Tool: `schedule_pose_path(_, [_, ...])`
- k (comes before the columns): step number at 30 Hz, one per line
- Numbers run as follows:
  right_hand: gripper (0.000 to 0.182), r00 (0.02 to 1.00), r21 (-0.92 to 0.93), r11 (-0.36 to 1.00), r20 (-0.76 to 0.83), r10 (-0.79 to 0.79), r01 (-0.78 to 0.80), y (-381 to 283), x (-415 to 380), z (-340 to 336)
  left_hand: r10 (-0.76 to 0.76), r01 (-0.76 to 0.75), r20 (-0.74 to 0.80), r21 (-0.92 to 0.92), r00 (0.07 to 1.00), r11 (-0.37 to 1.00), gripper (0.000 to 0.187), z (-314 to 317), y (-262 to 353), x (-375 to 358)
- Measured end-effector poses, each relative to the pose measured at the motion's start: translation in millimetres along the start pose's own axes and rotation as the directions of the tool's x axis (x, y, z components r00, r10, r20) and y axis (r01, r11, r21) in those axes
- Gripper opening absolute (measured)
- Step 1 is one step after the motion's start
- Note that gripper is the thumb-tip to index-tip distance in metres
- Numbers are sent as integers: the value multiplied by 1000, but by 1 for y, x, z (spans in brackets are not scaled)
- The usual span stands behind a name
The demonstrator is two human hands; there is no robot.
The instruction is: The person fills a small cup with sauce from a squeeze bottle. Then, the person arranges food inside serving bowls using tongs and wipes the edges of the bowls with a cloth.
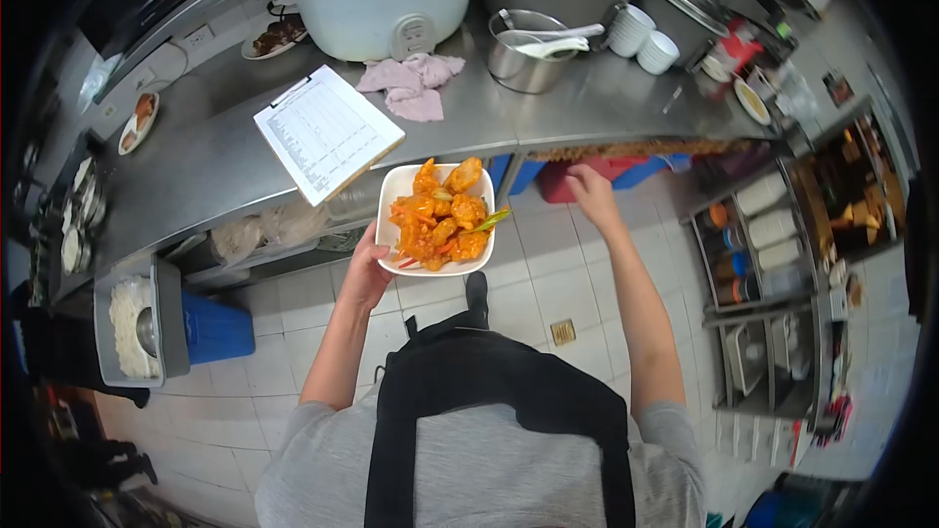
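The left hand (368,269), fingers curled round its rim, holds a white bowl (386,227) of orange-sauced food (440,220) just in front of the bench (469,122). The right hand (594,198), loosely curled and holding nothing visible, hangs near the bench's edge, right of the bowl.

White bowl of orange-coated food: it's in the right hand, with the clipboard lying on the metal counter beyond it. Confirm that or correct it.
Wrong hand. The head view shows the white bowl of orange-coated food in the left hand; the right hand is apart from it. The clipboard does lie on the metal counter beyond.
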State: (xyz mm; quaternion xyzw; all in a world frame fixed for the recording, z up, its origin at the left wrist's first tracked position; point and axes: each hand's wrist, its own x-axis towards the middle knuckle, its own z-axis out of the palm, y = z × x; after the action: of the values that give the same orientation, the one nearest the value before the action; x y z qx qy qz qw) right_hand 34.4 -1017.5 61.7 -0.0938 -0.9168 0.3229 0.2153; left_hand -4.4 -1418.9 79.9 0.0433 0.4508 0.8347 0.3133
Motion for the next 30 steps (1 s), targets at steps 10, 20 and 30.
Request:
schedule_pose_path(10, [23, 886, 43, 942, 328, -327, 332, -38, 231, 139, 232, -298, -320, -175, 919, 938, 69, 18, -14, 73])
schedule_pose_path(20, [33, 829, -259, 842, 455, -325, 472, -64, 285, 251, 321, -523, -722, -67, 614, 850, 61, 39, -69, 58])
schedule_pose_path(30, [39, 496, 381, 758, 586, -641, 529, -69, 254, 198, 402, -671, -787, -21, 469, 741, 71, 121, -82, 82])
